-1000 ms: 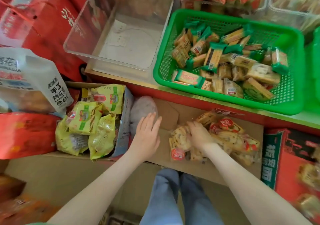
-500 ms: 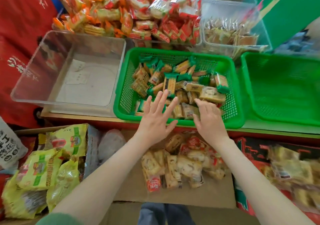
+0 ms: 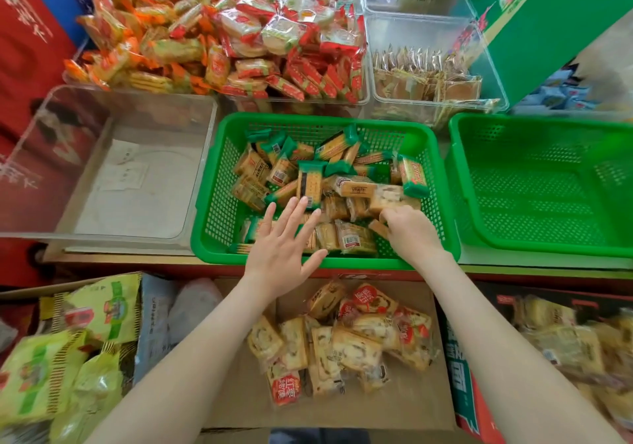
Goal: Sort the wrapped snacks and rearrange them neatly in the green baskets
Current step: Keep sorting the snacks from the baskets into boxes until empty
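Note:
A green basket [image 3: 219,204] in the middle holds a loose heap of green-ended cracker packs [image 3: 310,183] and clear-wrapped cake pieces [image 3: 354,238]. My left hand [image 3: 284,241] hovers flat with fingers spread over the basket's near edge, holding nothing. My right hand [image 3: 409,231] reaches into the basket's near right corner, fingers curled on a wrapped cake piece [image 3: 385,212]. A second green basket [image 3: 541,183] stands bare to the right. Below the shelf, a pile of wrapped cake snacks [image 3: 342,341] lies on a cardboard flap.
A clear plastic bin [image 3: 113,176] sits left of the basket. Behind are bins of orange and red snack packs [image 3: 222,39] and a clear bin of brown packets [image 3: 424,80]. Yellow-green bags [image 3: 68,358] fill a box at lower left; a red-green box [image 3: 561,347] lies at lower right.
Both hands rose from the cardboard pile up to the middle green basket. The right hand moved into the basket's near right corner; the view tilted upward.

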`<move>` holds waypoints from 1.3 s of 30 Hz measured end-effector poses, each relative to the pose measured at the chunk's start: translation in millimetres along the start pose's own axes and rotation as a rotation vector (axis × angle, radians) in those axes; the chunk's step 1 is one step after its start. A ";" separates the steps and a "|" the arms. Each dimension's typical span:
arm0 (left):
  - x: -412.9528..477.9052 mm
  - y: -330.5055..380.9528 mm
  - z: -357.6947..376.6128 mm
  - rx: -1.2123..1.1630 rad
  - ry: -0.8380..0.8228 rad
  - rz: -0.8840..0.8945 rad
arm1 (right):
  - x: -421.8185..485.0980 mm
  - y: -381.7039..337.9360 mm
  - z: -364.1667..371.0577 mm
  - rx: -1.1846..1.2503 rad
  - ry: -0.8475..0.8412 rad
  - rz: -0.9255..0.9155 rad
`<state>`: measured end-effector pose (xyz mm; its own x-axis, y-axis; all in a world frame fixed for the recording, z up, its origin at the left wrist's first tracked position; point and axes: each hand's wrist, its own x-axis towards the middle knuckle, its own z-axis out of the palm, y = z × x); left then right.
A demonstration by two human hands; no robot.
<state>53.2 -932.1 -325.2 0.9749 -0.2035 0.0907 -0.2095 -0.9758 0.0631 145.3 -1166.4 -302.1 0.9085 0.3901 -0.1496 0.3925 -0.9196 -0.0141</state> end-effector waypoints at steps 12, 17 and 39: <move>-18.2 -10.1 -1.7 -0.011 0.025 0.037 | 5.2 -8.7 -4.8 -0.059 -0.187 -0.026; -22.0 -16.2 -1.2 0.013 0.012 0.037 | 0.5 -9.8 -7.0 -0.067 -0.029 -0.163; -98.5 -43.3 7.6 0.132 0.088 -0.079 | -118.3 -123.0 90.3 0.102 0.499 -0.924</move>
<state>-33.1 -870.3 -344.4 0.9763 -0.1239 0.1776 -0.1155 -0.9917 -0.0569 -23.3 -1103.6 -371.9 0.2278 0.8943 0.3851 0.9693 -0.2461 -0.0018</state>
